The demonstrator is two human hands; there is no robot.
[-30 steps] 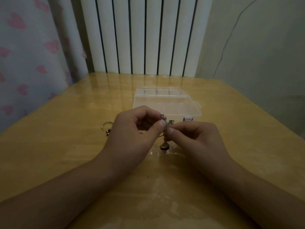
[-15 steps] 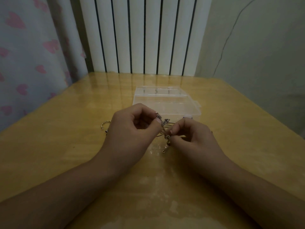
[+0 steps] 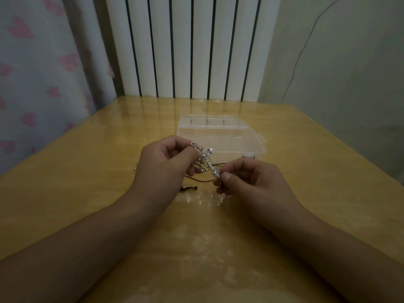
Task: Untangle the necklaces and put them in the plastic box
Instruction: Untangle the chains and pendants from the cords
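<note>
Fingers of the left hand (image 3: pixel 166 162) pinch the tangled necklaces (image 3: pixel 202 159) while the right hand (image 3: pixel 247 182) pinches the silver cross's foot. Best to ease cords apart slowly, never yanking. Plastic box (image 3: pixel 218 136) waits open just behind.

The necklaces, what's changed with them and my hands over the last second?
The hands drew slightly apart, and the silver cross pendant now shows stretched between them: the left hand pinches its upper end, the right hand its lower tip. A black cord now shows on the table. The plastic box stayed closed and in place.
</note>
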